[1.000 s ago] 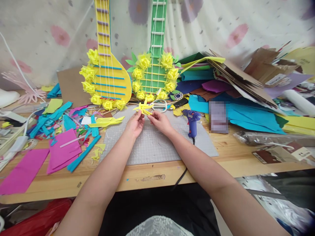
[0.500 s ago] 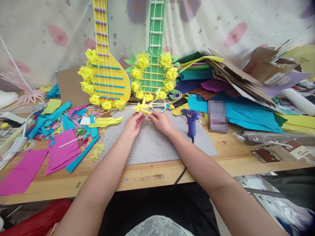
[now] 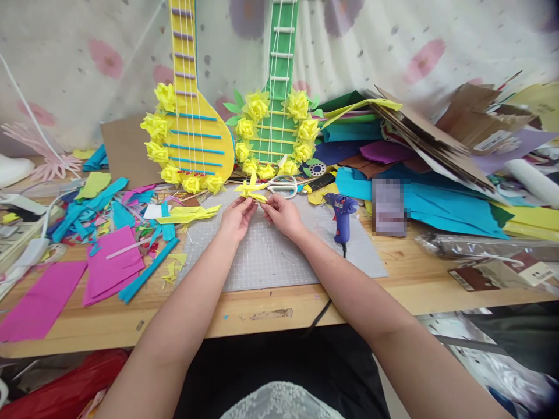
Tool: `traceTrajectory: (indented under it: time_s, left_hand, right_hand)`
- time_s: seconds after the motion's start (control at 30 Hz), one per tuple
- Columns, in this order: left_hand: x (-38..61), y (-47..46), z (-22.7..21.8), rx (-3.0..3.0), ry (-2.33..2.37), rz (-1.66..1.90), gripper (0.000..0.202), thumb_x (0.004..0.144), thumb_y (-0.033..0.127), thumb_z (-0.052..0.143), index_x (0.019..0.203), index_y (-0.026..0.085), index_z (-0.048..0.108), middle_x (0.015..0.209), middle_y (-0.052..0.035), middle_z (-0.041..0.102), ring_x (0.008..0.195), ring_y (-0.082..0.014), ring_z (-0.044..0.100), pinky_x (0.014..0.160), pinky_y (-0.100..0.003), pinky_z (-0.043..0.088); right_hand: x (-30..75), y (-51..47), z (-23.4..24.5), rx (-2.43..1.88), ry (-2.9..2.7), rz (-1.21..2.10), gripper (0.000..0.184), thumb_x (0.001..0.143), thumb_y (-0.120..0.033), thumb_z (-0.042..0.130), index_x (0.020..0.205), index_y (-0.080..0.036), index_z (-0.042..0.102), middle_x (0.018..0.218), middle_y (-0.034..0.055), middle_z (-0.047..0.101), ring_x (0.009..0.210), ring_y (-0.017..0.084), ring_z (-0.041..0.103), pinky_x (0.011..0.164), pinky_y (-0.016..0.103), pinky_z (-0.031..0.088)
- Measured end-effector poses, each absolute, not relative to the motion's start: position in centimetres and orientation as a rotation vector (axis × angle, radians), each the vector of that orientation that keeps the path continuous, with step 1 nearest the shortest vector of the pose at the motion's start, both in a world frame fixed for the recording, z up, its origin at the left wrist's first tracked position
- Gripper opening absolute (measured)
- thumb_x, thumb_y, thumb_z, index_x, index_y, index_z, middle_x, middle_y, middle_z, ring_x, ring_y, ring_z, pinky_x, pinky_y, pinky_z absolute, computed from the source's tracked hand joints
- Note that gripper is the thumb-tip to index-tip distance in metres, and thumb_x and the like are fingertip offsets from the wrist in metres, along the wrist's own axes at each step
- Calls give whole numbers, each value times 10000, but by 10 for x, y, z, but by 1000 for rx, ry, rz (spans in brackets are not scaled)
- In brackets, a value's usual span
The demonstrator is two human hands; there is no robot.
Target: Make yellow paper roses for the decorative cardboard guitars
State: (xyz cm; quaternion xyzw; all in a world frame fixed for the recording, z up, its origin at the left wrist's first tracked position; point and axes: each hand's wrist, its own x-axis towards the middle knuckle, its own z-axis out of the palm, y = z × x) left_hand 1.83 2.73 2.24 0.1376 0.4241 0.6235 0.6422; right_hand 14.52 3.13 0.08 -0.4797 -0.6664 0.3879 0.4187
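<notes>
Yellow paper [image 3: 250,189] has shifted slightly left; left hand [image 3: 237,219] and right hand [image 3: 285,215] pinch it between closed fingertips.

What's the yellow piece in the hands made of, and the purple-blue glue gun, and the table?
Yellow piece: probably paper, perhaps crepe, with a matte finish; it looks thin and folds into narrow, pointed strips.
Glue gun: most likely hard plastic, as its body looks smooth, rounded and evenly coloured.
Table: wood, or something wood-look; it's pale yellowish-brown with faint grain.
</notes>
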Motion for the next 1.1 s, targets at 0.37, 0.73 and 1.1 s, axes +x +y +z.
traceTrajectory:
  time_s: [0.37,0.73,1.1]
  left_hand:
    - [14,26,30,339,1102,1321,20,743,118,581,734,106,594,664,-35,642,621,-102,629,667,-245,516]
    - [8,22,38,457,1241,1305,60,739,150,566,725,110,608,656,-43,642,608,-123,634,579,-234,499]
    - [11,28,29,509,1335,1399,77,710,170,595,660,112,585,616,-25,619,567,-91,613,506,-171,454]
  right_hand:
    - [152,28,14,-1318,-1859,754,324,831,-408,450,596,-190,491,515,-10,563,501,102,483,562,231,350]
    - [153,28,15,-1321,-1983,684,247,826,-310,468,620,-184,521,510,-21,543,497,93,446,565,223,321]
    - [146,26,14,-1321,-2010,700,251,842,-321,450,655,-181,541,523,-11,558,518,108,472,599,239,340]
